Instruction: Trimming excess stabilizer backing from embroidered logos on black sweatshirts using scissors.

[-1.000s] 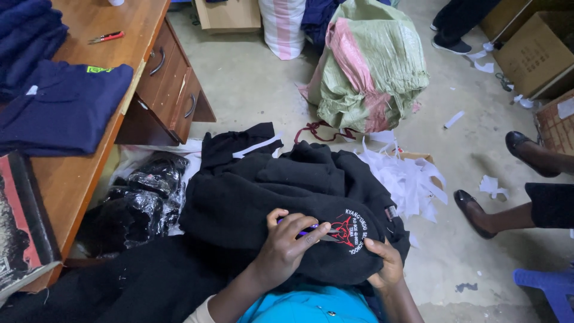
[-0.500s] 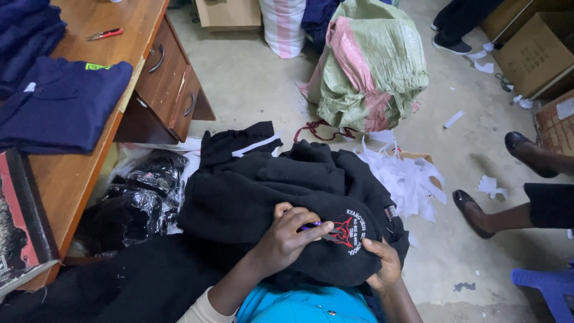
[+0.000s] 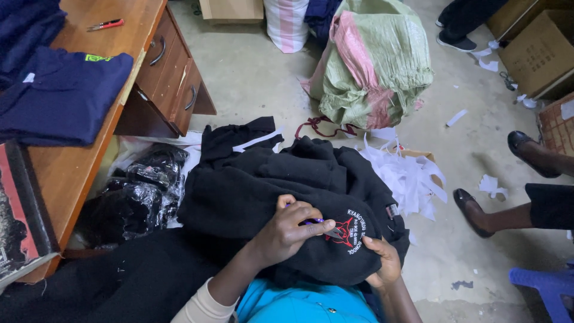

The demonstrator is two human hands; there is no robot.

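A black garment [image 3: 269,179] lies bunched over my lap, with a red and white embroidered emblem [image 3: 348,230] facing up. My left hand [image 3: 287,230] rests on the cloth just left of the emblem. It pinches a small purple tool [image 3: 312,222] whose tip touches the stitching. My right hand [image 3: 382,263] grips the garment's fold under the emblem at the lower right, pulling the cloth taut over its fingers.
A wooden desk [image 3: 119,54] with drawers stands at left, bearing folded navy shirts [image 3: 60,96] and a red-handled tool [image 3: 105,24]. Black bagged bundles [image 3: 134,191] lie beside it. White paper scraps [image 3: 406,173], a green sack [image 3: 376,60], cardboard boxes and another person's legs [image 3: 520,209] fill the floor.
My left hand has curled a little tighter and shifted slightly over the emblem with the purple tool. The right hand keeps its grip on the fold.
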